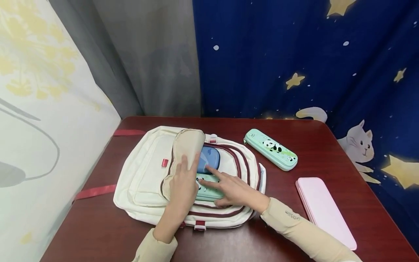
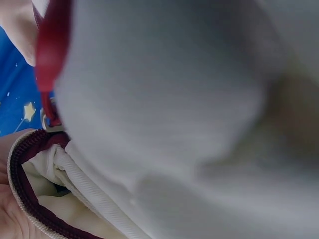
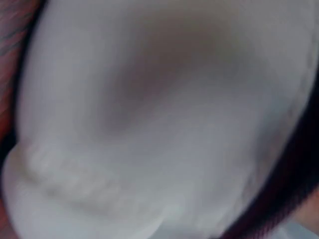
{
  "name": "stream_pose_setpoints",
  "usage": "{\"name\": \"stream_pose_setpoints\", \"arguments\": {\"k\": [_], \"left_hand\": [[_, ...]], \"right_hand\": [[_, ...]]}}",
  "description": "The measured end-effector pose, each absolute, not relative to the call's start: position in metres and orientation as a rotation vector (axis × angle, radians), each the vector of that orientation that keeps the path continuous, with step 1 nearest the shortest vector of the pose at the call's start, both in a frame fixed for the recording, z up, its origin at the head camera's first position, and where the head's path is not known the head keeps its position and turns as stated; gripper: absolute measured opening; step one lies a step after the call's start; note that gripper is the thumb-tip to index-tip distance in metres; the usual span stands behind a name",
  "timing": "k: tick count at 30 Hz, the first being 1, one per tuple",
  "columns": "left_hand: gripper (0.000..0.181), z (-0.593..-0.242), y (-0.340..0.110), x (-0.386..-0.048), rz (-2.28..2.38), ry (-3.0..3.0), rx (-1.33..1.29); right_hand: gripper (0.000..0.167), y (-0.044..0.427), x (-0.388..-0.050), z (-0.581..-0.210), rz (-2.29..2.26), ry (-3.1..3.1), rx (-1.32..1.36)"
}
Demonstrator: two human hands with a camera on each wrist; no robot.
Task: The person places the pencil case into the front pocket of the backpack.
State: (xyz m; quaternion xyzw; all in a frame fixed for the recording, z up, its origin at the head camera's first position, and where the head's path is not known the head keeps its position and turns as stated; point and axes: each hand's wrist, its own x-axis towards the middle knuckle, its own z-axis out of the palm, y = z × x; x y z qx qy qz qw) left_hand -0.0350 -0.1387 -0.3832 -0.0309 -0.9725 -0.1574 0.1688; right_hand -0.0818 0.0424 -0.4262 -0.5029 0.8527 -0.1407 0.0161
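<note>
A white backpack (image 1: 147, 174) with dark red zips lies on the table, the beige flap (image 1: 188, 145) of its front pocket folded back to the left. In the pocket sit a blue case (image 1: 212, 157) and, nearer me, a mint-green pencil case (image 1: 209, 193). My left hand (image 1: 182, 187) rests on the folded flap with its fingers extended. My right hand (image 1: 234, 189) reaches in from the right, fingers spread, fingertips at the two cases. In the left wrist view, pale cloth fills most of the picture beside a zip edge (image 2: 22, 184); the right wrist view is mostly blurred pale cloth.
Behind the backpack to the right lies another mint-green pencil case (image 1: 271, 149) with a panda print. A pink case (image 1: 325, 211) lies near the right edge of the dark red table (image 1: 108, 240). Red straps (image 1: 96, 191) trail left from the backpack. Curtains (image 1: 248, 65) hang behind.
</note>
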Motion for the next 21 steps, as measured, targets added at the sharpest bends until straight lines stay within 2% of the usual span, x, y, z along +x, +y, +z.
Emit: {"name": "stream_pose_setpoints", "arguments": {"k": [10, 21], "left_hand": [[0.082, -0.382, -0.138, -0.031, -0.447, -2.762, -0.084], [0.081, -0.381, -0.138, -0.033, -0.449, -2.758, -0.081]], "right_hand": [[0.080, 0.031, -0.079, -0.428, -0.479, 2.668, -1.547], [0.075, 0.016, -0.079, -0.431, -0.424, 2.768, -1.551]]}}
